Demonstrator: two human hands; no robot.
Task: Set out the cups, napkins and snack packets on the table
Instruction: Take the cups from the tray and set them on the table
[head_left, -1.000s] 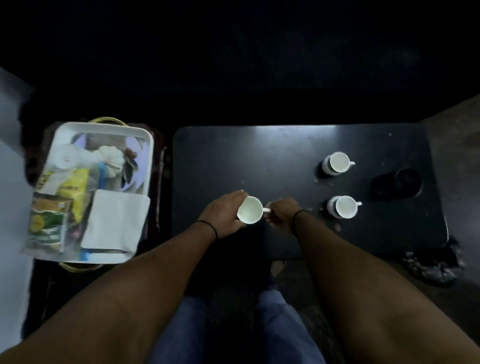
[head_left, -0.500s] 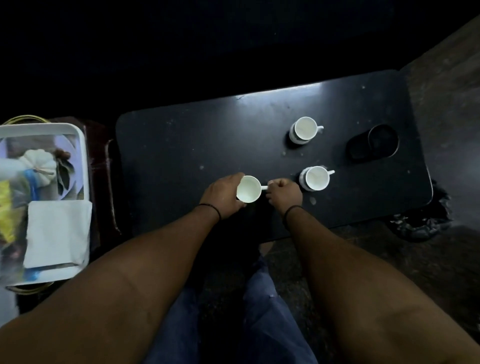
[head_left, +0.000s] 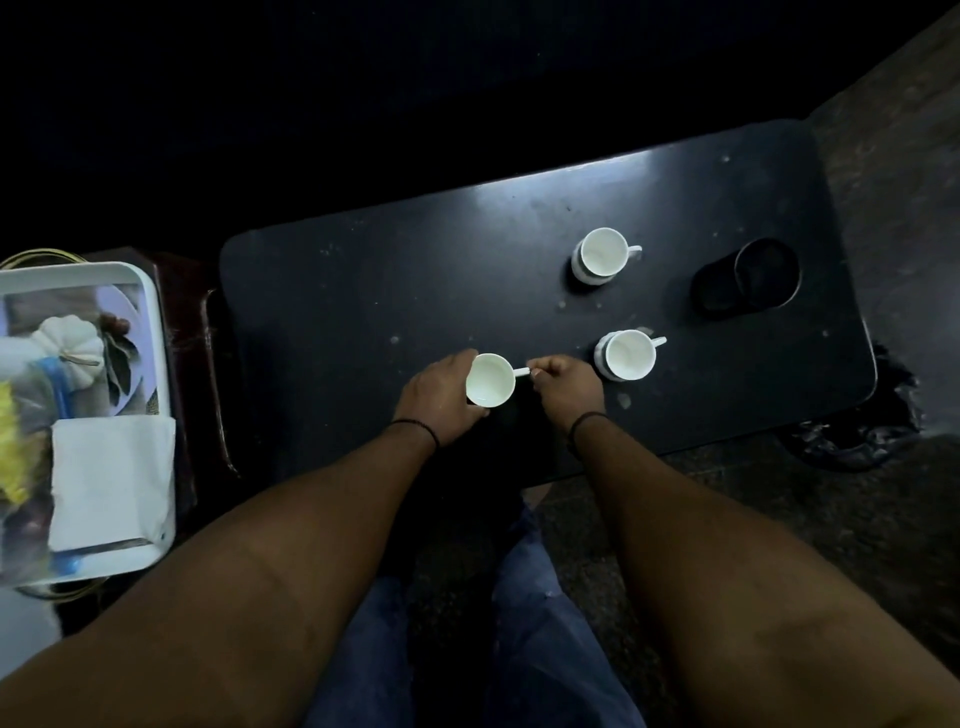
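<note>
The room is sitting in near darkness, and the low black table (head_left: 467, 291) is catching only a thin band of light along its far edge. From the head camera, looking down over the person's knees, a white cup (head_left: 490, 380) is sitting near the table's front edge. The left hand (head_left: 441, 397) is wrapping its curled fingers round the cup's body, and the right hand (head_left: 569, 387) is pinching the tip of the handle between thumb and finger. Whether the cup is resting on the wood or hanging just above it, I cannot tell.

Two more cups are standing to the right, a nearer one (head_left: 629, 354) just beside the right hand and a farther one (head_left: 603, 253) behind it, with a dark round holder (head_left: 748, 280) beyond them. The napkins (head_left: 111, 480) and the yellow snack packets (head_left: 13, 441) are waiting in the white tray (head_left: 150, 322) off to the left, apart from the table.

The worry here is the gloom and the front edge: a cup let go this close to it could be nudged off by a forearm reaching for the tray. The right knuckles are also crowding the nearer cup and could knock it.
</note>
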